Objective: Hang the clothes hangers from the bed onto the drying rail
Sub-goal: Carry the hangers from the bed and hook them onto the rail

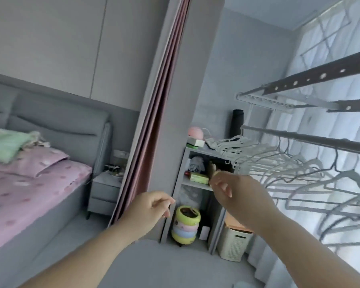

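**Both hands free, hangers on the rail at right**

Head view: your left hand (pixel 152 206) sits just below the middle of the frame, fingers loosely curled and holding nothing. Your right hand (pixel 235 190) is raised a little higher and to its right, fingers relaxed and also holding nothing. It is near the lower ends of the hangers (pixel 256 163) but not touching them.

The hangers, white ones and grey ones, hang in a packed row from the dark rail (pixel 312 139), which runs from mid-frame out to the right edge. Above it a perforated overhead rack (pixel 320 76) crosses the upper right.

The bed (pixel 40 190), with a pink sheet and a green pillow (pixel 6 142), fills the left of the frame, well apart from the rail. A nightstand (pixel 104 190) stands just beside it, and a pink curtain (pixel 164 100) hangs down the middle.

Behind your hands is a grey shelf unit (pixel 197 151) with small items on it. A pastel striped container (pixel 186 224) and a white basket (pixel 234 244) stand on the floor at its foot.
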A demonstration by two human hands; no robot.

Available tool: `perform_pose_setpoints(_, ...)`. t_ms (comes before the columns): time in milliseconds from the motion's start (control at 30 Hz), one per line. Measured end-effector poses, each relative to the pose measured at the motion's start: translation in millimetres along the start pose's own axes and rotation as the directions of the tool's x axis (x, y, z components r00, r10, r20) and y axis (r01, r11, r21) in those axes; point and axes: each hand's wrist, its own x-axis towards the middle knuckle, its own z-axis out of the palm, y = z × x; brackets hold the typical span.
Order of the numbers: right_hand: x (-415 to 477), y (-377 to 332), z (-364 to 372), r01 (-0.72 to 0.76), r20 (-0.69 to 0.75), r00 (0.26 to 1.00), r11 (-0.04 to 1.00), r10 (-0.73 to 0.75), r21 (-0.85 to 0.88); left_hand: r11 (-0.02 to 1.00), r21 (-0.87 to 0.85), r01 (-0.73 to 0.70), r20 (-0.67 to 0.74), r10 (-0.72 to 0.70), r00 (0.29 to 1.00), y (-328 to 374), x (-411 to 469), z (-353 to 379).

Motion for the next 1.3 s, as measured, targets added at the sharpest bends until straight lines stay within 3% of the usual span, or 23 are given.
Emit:
perform_pose_setpoints(133,28,-73,70,0.064,0.136,0.988,0.993,-0.077,0.101,0.971,0.086,0.224,-0.113,-0.214,0.97,-72,-52,-92)
perform_pose_setpoints(267,45,-163,155,0.044,0.305,0.947,0.981,-0.102,0.19,0.871,0.212,0.444,-0.202,-0.406,0.891,-142,-114,-194)
perform_pose_setpoints(433,54,-277,248,0.031,0.442,0.885,0.965,-0.148,0.259,0.666,0.229,0.709,-0.368,-0.615,0.697,-215,-208,-304)
perform_pose_setpoints(567,58,-366,310,0.024,0.566,0.789,0.933,-0.238,0.359,0.513,0.128,0.849,-0.507,-0.702,0.501,-256,-280,-369)
perform_pose_setpoints(800,72,-503,397,0.161,0.642,0.627,0.88,-0.44,0.446,0.31,-0.016,0.951,-0.646,-0.729,0.227,-315,-360,-447)
perform_pose_setpoints(1067,113,-642,527,0.245,0.715,0.383,0.811,-0.585,0.531,0.103,-0.048,0.994,-0.715,-0.698,0.038,-421,-388,-530)
perform_pose_setpoints(1300,137,-744,621,0.285,0.776,0.232,0.803,-0.587,0.523,0.044,-0.019,0.999,-0.745,-0.666,0.015,-510,-396,-594)
